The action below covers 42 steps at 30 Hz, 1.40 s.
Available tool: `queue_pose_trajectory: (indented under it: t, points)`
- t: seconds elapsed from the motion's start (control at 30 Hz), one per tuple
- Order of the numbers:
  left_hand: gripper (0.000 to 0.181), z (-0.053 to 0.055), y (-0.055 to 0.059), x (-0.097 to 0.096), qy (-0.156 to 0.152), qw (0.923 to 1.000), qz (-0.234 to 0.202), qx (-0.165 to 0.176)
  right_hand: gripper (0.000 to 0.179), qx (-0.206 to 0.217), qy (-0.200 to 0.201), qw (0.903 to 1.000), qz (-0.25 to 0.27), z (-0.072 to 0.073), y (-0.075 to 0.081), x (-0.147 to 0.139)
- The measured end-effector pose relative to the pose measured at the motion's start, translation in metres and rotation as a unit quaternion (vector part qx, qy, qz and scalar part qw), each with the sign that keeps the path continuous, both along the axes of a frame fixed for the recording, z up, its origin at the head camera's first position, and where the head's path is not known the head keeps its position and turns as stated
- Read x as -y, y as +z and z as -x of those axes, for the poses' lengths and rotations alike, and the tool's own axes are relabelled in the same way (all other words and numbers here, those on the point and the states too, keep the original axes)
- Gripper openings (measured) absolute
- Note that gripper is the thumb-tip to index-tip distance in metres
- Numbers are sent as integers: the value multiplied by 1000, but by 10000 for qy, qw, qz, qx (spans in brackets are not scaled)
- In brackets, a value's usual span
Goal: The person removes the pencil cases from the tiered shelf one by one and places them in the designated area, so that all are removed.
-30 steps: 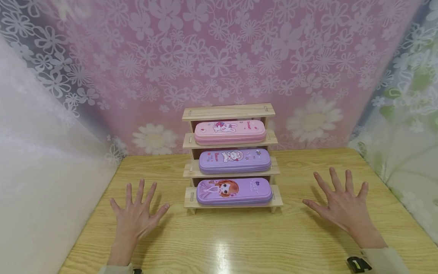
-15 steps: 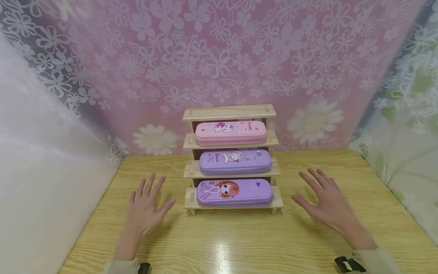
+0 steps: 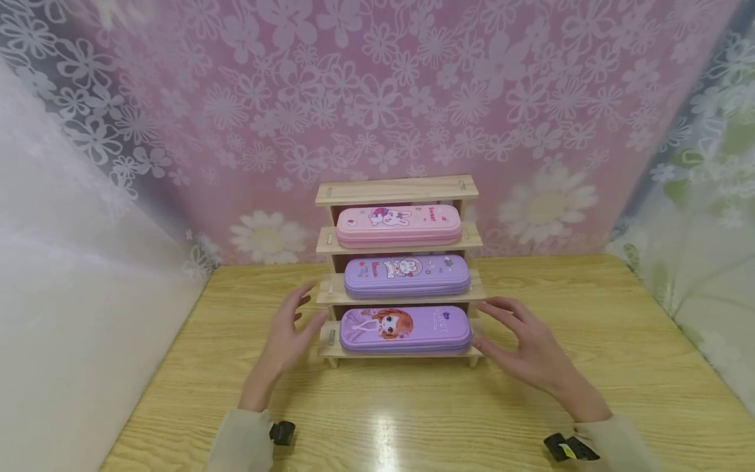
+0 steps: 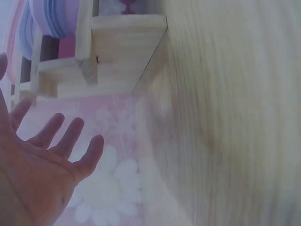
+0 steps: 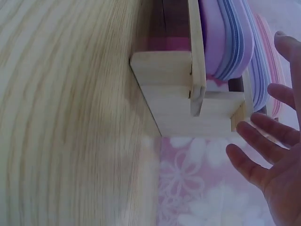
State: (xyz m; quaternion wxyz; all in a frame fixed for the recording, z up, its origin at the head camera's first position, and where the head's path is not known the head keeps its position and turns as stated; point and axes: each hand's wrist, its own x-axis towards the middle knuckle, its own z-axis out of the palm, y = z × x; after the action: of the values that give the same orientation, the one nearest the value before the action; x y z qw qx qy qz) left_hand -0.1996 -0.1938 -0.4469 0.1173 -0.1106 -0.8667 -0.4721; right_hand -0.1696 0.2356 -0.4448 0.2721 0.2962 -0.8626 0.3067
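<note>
A stepped wooden rack (image 3: 396, 190) stands on the table with a pencil case on each of its three lower steps. The lowest holds a purple pencil case (image 3: 430, 326) with a red-haired doll print. Above it lies a lilac rabbit pencil case (image 3: 436, 275), then a pink rabbit pencil case (image 3: 407, 226). My left hand (image 3: 289, 337) is beside the rack's left end, its fingers loosely bent. My right hand (image 3: 527, 344) is at the right end, its fingertips close to the purple case. In both wrist views the palms face the rack and hold nothing.
The rack's top step has no case on it. A wood-grain table (image 3: 383, 406) extends in front and to both sides. A pink flowered curtain (image 3: 401, 105) hangs right behind, and white cloth (image 3: 77, 314) borders the left side.
Both hands have moved inward from the sides of the table to the two ends of the rack. Their spread fingers have drawn together and bent slightly. The cases stay in place.
</note>
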Motion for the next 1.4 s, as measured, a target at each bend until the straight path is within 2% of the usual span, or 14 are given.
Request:
queue_pose_trajectory:
  t: [0.1,0.33,0.6,0.77,1.07,1.23,1.4]
  points:
    - [57,8,0,-7,-41,9992,-343,179,64,-108,123,9999,51,2,0,6]
    - [47,26,-9,-12,-199,9930,-1038,528,66,98,369,9993,36,6,-3,20]
    - [41,32,-11,-18,-178,9838,-1576,834,61,336,222,9990,-178,10,-9,28]
    - [39,32,-16,-19,-127,9812,-1713,875,54,457,170,9987,-149,9,-9,31]
    - [38,36,-17,-21,-165,9792,-1818,889,55,439,471,9978,176,12,-14,35]
    - [36,36,-18,-20,-185,9779,-1876,908,57,790,474,9954,258,10,-17,38]
    - [36,38,-19,-20,-228,9777,-1905,851,62,1322,339,9895,471,9,-16,39]
